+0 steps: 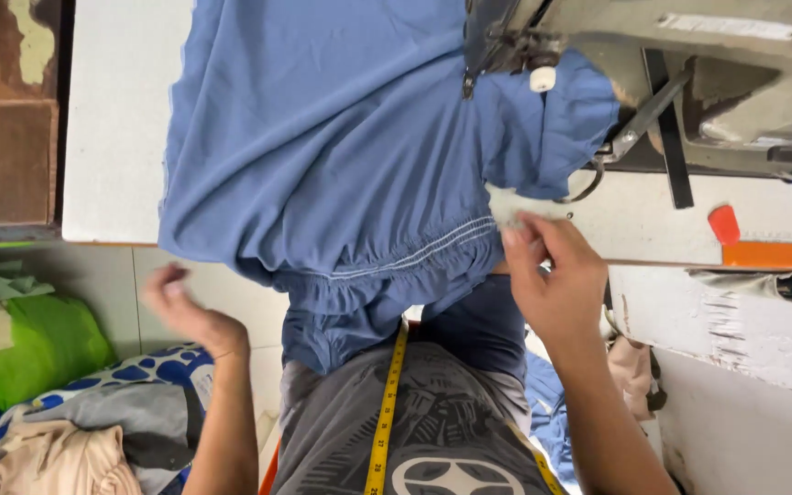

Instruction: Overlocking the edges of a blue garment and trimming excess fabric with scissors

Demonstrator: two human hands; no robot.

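A blue garment with a gathered, stitched waistband lies spread on the white table and hangs over its near edge into my lap. One end of it runs under the head of the sewing machine. My right hand pinches the garment's waistband edge just in front of the machine. My left hand hovers blurred off the table's near edge, left of the hanging cloth, its fingers loosely apart and holding nothing. A yellow tape measure hangs down my grey shirt.
A red tab and an orange strip sit on the table edge at right. On the floor at left lie a green cloth, a blue-patterned cloth and a beige one. Brown wooden furniture stands far left.
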